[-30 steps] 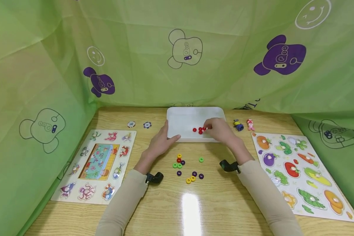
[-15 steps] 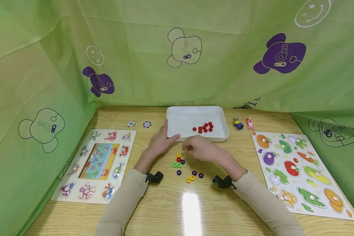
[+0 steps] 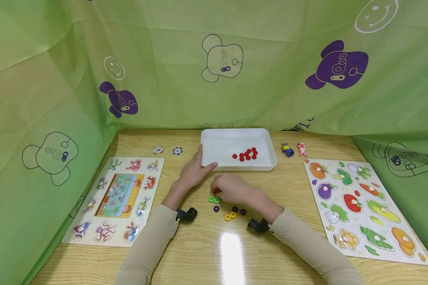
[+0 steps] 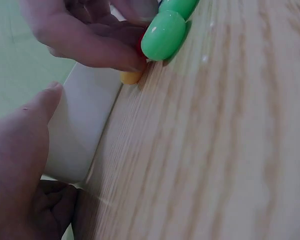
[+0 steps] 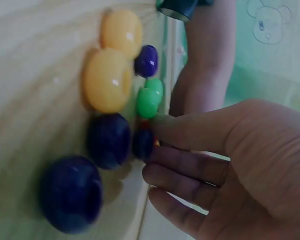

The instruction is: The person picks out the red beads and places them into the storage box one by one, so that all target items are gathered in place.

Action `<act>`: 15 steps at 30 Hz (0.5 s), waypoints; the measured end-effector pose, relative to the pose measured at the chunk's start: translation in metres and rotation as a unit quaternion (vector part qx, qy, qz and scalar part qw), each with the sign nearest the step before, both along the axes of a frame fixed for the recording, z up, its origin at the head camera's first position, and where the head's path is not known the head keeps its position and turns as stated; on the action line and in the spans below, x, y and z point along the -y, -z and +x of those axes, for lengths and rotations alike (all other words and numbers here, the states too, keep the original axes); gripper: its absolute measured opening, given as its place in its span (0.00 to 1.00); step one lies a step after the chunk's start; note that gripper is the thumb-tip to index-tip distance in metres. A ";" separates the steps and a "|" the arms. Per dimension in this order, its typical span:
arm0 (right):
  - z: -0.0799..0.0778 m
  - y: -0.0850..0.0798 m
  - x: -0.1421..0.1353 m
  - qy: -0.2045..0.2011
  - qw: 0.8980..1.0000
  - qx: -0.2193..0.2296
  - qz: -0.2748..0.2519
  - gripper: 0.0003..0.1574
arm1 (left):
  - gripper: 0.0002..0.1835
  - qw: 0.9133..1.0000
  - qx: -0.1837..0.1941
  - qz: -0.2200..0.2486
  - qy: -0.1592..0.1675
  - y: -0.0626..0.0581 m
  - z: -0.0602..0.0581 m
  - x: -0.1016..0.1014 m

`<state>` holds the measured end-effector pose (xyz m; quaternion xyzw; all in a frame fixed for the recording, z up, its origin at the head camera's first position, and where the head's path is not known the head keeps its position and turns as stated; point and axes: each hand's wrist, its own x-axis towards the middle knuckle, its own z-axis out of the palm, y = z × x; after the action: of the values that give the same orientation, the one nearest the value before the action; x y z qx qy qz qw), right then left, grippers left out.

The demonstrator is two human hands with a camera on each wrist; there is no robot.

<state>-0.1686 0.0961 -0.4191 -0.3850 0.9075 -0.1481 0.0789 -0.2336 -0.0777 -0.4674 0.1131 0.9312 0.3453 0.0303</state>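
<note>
My left hand (image 3: 193, 169) rests at the near left corner of the white tray (image 3: 235, 136), thumb along its front wall and fingers along its left side. Several red beads (image 3: 248, 154) lie in the tray. In front of it, my right hand (image 3: 232, 189) pinches another red bead (image 3: 216, 190) between thumb and index finger, low over the table. Two green beads (image 5: 149, 102) sit right beside those fingertips. A purple bead (image 5: 143, 142) and a yellow bead (image 4: 131, 77) are close by, largely hidden by the right hand in the head view.
Nearer me lie two yellow beads (image 3: 230, 216) and several purple beads (image 3: 243, 212). A sea-animal puzzle board (image 3: 119, 198) is at left, a vegetable puzzle board (image 3: 363, 209) at right. Two small figures (image 3: 287, 150) and two poker chips (image 3: 177, 151) flank the tray.
My right hand has let go of a red bead in the tray, come back toward me and left, and taken hold of the red bead on the table. The left hand stays put.
</note>
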 end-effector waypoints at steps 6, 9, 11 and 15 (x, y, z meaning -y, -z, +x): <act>0.001 0.003 0.003 0.009 1.000 -0.013 0.005 0.03 | 0.56 1.000 0.002 -0.002 -0.002 -0.002 0.001 0.000; 0.002 0.003 0.003 0.013 1.000 -0.013 0.004 0.04 | 0.56 1.000 0.005 -0.004 -0.002 -0.002 0.002 0.000; 0.002 0.001 0.002 0.016 1.000 -0.008 0.001 0.04 | 0.56 1.000 0.007 -0.005 -0.001 -0.002 0.002 0.000; -0.001 -0.007 -0.006 0.026 0.999 0.006 -0.017 0.06 | 0.57 1.000 0.004 -0.006 -0.001 -0.002 0.002 -0.001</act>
<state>-0.1698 0.1023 -0.4119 -0.3620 0.9138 -0.1684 0.0741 -0.2320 -0.0766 -0.4657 0.1101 0.9332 0.3403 0.0343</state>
